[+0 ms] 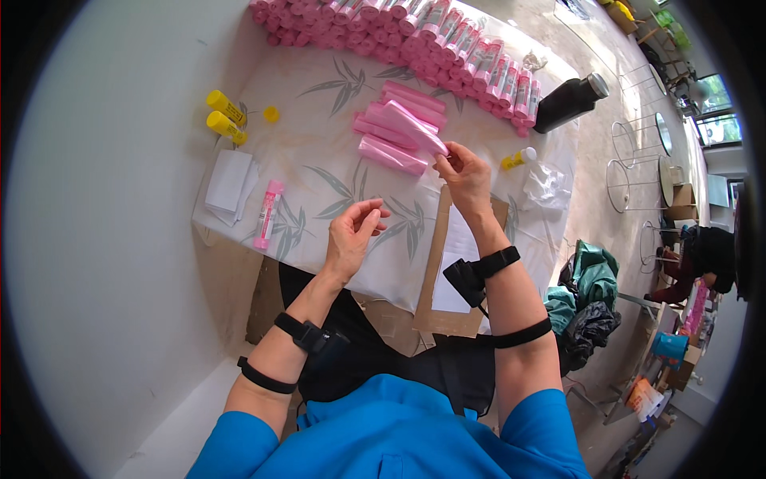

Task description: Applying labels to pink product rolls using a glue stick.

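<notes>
While the left hand (353, 233) hovers with fingers loosely spread and holding nothing, the right hand (463, 177) has its grip pinching the near end of a pink packet (415, 126), lifted over the small pink pile (395, 128) mid-bench (335, 180). Two yellow bottles (226, 116) sit far left.

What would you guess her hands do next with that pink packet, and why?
Probably the left hand comes up to take the packet's free end: the right hand pinches one pink packet by its end above the pile, while the left is open, holding nothing.
</notes>
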The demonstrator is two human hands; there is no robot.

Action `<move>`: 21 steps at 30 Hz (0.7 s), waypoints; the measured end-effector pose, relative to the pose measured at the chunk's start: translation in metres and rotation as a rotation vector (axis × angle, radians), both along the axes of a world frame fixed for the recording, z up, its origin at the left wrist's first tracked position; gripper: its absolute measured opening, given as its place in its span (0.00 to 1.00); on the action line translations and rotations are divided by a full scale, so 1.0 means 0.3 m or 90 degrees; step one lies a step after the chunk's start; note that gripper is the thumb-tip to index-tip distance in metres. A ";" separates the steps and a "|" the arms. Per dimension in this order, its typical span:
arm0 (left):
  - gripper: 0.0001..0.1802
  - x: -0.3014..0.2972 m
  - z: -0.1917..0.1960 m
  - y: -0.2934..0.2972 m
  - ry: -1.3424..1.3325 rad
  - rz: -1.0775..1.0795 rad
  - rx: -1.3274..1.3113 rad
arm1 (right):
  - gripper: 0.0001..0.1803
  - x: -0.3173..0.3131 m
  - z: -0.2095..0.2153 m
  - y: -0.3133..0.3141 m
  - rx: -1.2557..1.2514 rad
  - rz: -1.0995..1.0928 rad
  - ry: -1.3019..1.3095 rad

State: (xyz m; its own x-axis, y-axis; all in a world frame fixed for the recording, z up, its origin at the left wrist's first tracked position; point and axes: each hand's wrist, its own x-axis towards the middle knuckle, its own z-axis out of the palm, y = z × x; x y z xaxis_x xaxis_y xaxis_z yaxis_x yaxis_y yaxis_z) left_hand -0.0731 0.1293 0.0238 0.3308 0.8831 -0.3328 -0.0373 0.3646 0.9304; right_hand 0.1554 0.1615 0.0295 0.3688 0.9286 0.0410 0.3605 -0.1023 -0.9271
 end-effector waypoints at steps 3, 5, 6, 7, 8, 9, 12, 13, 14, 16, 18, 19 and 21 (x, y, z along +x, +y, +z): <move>0.19 0.023 0.049 -0.015 -0.116 0.016 -0.023 | 0.13 -0.043 0.077 -0.070 0.060 0.009 -0.080; 0.20 0.038 0.118 -0.032 -0.205 0.049 -0.032 | 0.16 -0.099 0.156 -0.159 0.161 0.049 -0.259; 0.21 0.048 0.167 -0.045 -0.273 0.077 -0.057 | 0.16 -0.119 0.189 -0.211 0.161 0.049 -0.260; 0.22 0.048 0.205 -0.064 -0.338 0.105 -0.083 | 0.17 -0.141 0.214 -0.266 0.238 0.064 -0.375; 0.22 0.039 0.226 -0.087 -0.337 0.104 -0.084 | 0.19 -0.158 0.237 -0.318 0.315 0.079 -0.489; 0.22 0.030 0.244 -0.116 -0.360 0.089 -0.094 | 0.19 -0.169 0.261 -0.373 0.312 0.075 -0.489; 0.21 0.018 0.317 -0.209 -0.375 0.077 -0.131 | 0.22 -0.192 0.304 -0.511 0.336 0.103 -0.604; 0.21 0.011 0.340 -0.239 -0.378 0.072 -0.138 | 0.22 -0.200 0.310 -0.548 0.336 0.100 -0.598; 0.21 0.002 0.355 -0.270 -0.381 0.066 -0.144 | 0.22 -0.206 0.315 -0.585 0.337 0.098 -0.593; 0.21 -0.016 0.374 -0.315 -0.354 0.059 -0.139 | 0.30 -0.217 0.325 -0.655 0.337 0.086 -0.603; 0.20 -0.030 0.388 -0.356 -0.344 0.040 -0.106 | 0.42 -0.256 0.348 -0.718 0.269 0.005 -0.174; 0.20 -0.042 0.387 -0.374 -0.355 0.029 -0.128 | 0.50 -0.275 0.387 -0.737 0.222 -0.025 0.007; 0.20 -0.051 0.396 -0.415 -0.351 -0.002 -0.123 | 0.48 -0.260 0.407 -0.794 0.156 0.012 0.094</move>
State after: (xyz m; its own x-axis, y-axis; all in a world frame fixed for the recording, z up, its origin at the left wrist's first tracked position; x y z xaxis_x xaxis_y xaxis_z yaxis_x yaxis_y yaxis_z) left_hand -0.0883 0.0046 0.1425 0.5031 0.8226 -0.2651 -0.4966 0.5262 0.6903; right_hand 0.0775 -0.0766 0.1515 0.3700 0.9046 0.2116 0.2187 0.1365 -0.9662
